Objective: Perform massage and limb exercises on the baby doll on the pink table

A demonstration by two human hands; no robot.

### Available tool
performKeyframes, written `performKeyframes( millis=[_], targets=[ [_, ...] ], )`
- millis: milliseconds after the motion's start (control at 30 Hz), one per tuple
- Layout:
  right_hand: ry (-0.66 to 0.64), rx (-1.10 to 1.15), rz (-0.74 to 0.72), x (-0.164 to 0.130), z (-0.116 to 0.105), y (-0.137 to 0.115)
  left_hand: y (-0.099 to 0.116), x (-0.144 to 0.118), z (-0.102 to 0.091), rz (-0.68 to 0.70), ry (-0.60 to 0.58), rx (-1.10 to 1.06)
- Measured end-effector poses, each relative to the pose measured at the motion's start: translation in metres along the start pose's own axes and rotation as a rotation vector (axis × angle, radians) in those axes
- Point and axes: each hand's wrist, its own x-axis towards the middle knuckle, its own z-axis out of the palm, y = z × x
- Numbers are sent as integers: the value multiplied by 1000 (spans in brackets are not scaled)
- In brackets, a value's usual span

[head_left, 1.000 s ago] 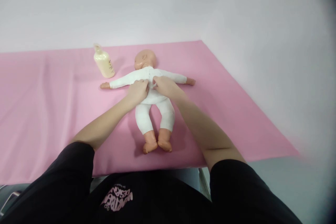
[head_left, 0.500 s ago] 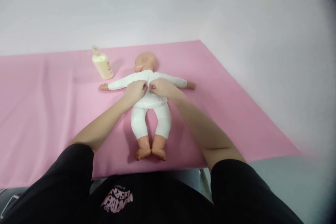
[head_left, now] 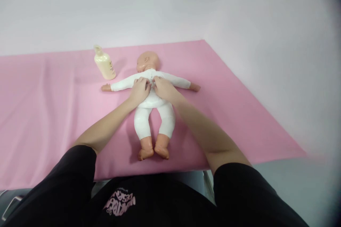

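A baby doll in a white one-piece suit lies on its back on the pink sheet, head away from me, arms spread wide, bare feet toward me. My left hand and my right hand meet over the doll's chest. The fingertips of both pinch the white suit along its front middle, just below the neck. What lies between the fingertips is hidden.
A cream bottle stands on the sheet left of the doll's head, beyond its left-side arm. The sheet's right edge runs diagonally against a pale wall. Its near edge ends at my torso in a black shirt.
Both hands have crept up the doll's chest toward the neck, staying together on the suit front. The doll slid slightly nearer me and leftward.
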Motion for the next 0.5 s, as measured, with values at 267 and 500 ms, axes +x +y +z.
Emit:
performKeyframes(
  millis=[267, 500],
  targets=[
    [76, 24, -62, 11, 6, 16, -3, 2, 4, -32, 35, -30],
    [147, 118, 42, 14, 10, 24, -7, 3, 3, -63, 80, -7]
  ],
)
